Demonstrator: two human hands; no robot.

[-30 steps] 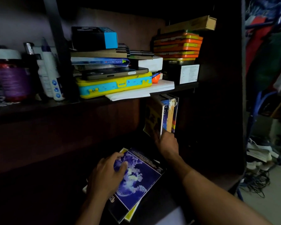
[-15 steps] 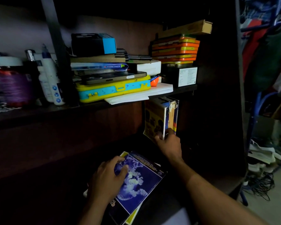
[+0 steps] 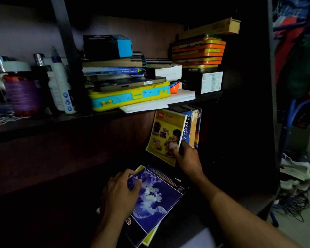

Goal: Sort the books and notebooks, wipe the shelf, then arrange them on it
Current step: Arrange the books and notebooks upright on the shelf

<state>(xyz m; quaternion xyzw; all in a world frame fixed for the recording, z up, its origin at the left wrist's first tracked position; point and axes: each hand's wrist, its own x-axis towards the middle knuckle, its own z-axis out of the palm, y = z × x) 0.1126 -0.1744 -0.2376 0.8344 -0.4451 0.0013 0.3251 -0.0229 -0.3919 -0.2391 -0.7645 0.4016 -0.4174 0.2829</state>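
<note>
Right hand: I see my right hand pinching the lower corner of the yellow cake cookbook, thumb on the front cover, the other fingers behind it.
Cake cookbook: it is tilted, its top leaning left, away from the standing dictionary and the other upright books just right of it, under the upper shelf.
Left hand: my left hand rests with loosely bent fingers on the blue book with a white coral-like picture, pressing its left part.
Blue book: it lies flat on top of a small pile on the dark lower shelf; a yellow book shows under its edge.
Upper shelf: it carries a yellow and blue case, white papers, orange tins and a white bottle.
</note>
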